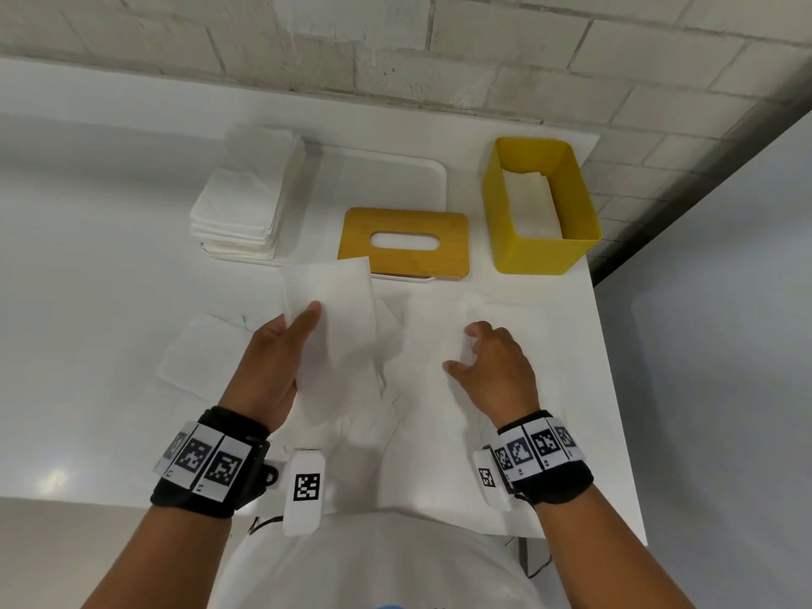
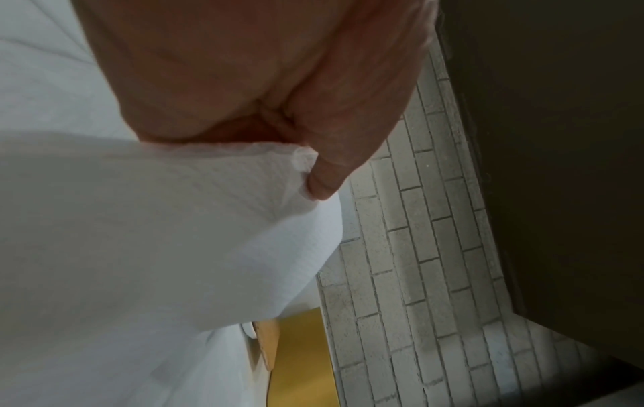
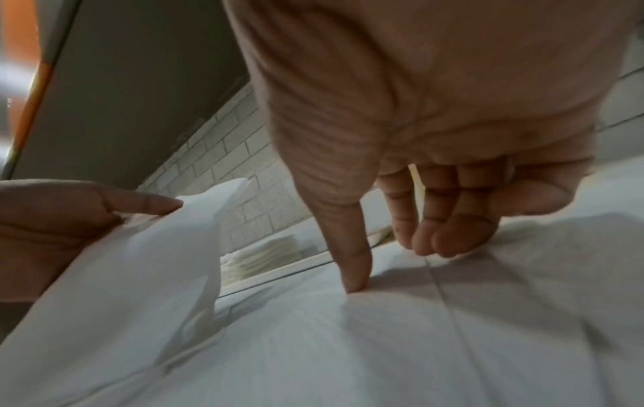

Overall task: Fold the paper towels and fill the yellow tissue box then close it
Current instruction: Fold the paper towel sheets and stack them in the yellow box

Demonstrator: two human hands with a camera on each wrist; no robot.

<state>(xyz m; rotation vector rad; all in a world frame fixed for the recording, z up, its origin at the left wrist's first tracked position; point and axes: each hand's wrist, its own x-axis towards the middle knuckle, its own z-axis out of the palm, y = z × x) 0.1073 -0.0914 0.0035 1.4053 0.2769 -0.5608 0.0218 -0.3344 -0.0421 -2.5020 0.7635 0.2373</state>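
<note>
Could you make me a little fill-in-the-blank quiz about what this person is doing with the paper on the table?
1. The person's left hand lifts a white paper towel sheet held under its ____.
2. The open yellow plastic tissue box already holds some white ____.
3. The wooden slotted lid lies ____ the box, on the white table.
4. The right hand presses paper with its ____.

Missing: thumb; paper; beside; fingertips

Lid (image 1: 402,241), towel stack (image 1: 246,204) block far side; box (image 1: 542,252) top open.

white table (image 1: 88,301), grey brick wall (image 1: 395,46), white tray (image 1: 395,178)
</note>
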